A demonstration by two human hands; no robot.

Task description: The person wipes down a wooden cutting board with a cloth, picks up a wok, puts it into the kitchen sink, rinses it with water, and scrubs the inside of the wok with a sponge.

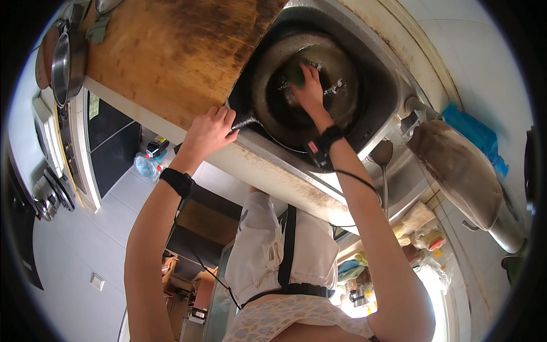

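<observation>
A dark metal wok point(261, 81) sits inside the stainless steel sink point(386, 79), with murky water and some whitish suds at its bottom. My left hand point(213, 128) is wrapped around the wok's black handle point(245, 123) at the sink's front edge. Down inside the wok, my right hand point(310, 92) presses a dark green scouring pad point(295, 73) near the water. Part of the pad is hidden under my fingers. Each wrist wears a black band, and a small device hangs by the right one.
A wooden board point(171, 51) lies left of the sink, partly over it. Steel pots point(68, 68) stand at its far left. On the right are a metal ladle point(381, 154), the faucet point(421, 109), a covered long object point(457, 171) and a blue plastic bag point(472, 128).
</observation>
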